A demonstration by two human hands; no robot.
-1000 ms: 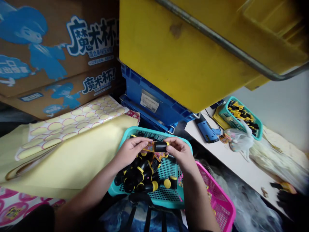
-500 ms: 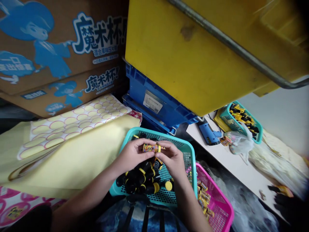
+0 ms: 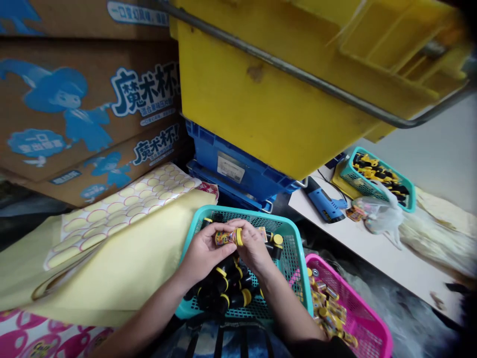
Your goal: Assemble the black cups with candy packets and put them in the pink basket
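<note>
- The left hand's (image 3: pixel 201 251) grip holds a glossy printed tube (image 3: pixel 224 237), cylindrical and tilted slightly.
- The right hand's (image 3: pixel 252 248) grip closes on its round yellow cap (image 3: pixel 239 237).
- The tube is above a teal mesh plastic basket (image 3: pixel 303 268) of smooth black cylinders (image 3: pixel 223 286).
- Beside it stands a pink lattice basket (image 3: pixel 368 330).

Tube cap (image 3: pixel 239 237) smooth plastic; cartons (image 3: pixel 97 55) cardboard (matt).

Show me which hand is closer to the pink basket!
Right. The right hand, at the cap end of the yellow-capped tube, is above the turquoise basket, on the side toward the pink basket. The left hand, around the tube's other end, is farther away.
</note>
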